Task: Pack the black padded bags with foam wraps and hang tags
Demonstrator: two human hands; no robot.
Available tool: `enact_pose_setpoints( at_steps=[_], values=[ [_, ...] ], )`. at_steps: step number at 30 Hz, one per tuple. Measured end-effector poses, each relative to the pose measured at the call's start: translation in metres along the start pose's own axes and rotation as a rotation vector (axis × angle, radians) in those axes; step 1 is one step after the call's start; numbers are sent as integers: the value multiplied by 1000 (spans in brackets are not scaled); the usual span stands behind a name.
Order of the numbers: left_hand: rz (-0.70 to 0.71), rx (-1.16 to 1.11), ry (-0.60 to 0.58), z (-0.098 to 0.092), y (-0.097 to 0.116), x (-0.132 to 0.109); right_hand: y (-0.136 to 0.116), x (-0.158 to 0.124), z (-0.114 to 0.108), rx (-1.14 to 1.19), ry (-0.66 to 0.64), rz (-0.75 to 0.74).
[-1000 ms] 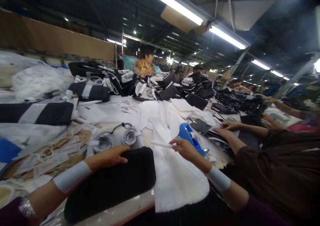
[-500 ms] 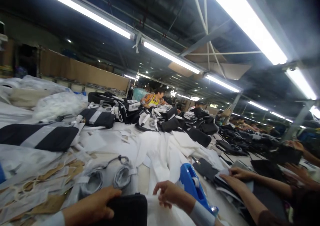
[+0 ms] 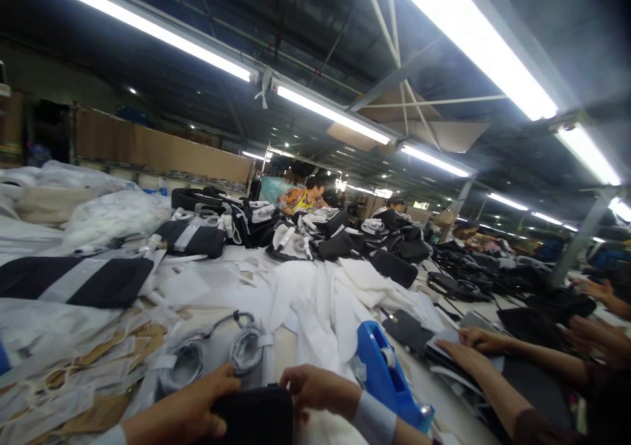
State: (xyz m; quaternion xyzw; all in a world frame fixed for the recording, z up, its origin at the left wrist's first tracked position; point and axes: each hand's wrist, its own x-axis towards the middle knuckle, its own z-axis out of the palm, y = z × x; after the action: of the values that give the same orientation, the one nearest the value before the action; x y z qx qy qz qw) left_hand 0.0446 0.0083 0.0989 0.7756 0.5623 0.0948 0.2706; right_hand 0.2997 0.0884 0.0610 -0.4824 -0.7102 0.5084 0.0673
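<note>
At the near edge of the worktop [image 3: 436, 409], the left hand [image 3: 194, 399] is half closed, its fingers over the left side of a black padded case [image 3: 254, 415]. The right hand [image 3: 318, 389], fingers curled, holds the case's right corner. White fabric [image 3: 320, 320] lies just beyond, a blue tape dispenser [image 3: 387, 379] sits close right, and a co-worker's hands [image 3: 480, 341] rest further right.

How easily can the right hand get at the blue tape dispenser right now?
Probably easily: the right hand sits just left of the blue tape dispenser. Only low white fabric lies near the gap, and nothing upright seems to block the way.
</note>
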Motion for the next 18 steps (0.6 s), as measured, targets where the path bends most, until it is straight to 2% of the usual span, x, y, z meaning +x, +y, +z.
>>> enact_pose_setpoints(
  at_steps=[2,4,7,10,12,15,18],
  values=[
    [-25,27,-31,-3,6,-3,-6,11,7,-14,-24,-28],
    [-36,36,-38,-5,11,-6,-12,14,4,-13,-37,-60],
    [-9,15,-1,-5,15,-9,-11,-6,-14,-187,-87,-90],
    [-8,6,10,-6,16,-10,4,-34,-28,-477,61,-69],
    [-16,3,3,-6,16,-10,17,-42,-28,-435,182,-55],
    [-36,28,11,-2,14,-5,26,-29,-17,-272,241,-62],
    [-22,149,15,5,9,2,18,-5,-4,-313,237,-111]
  ],
)
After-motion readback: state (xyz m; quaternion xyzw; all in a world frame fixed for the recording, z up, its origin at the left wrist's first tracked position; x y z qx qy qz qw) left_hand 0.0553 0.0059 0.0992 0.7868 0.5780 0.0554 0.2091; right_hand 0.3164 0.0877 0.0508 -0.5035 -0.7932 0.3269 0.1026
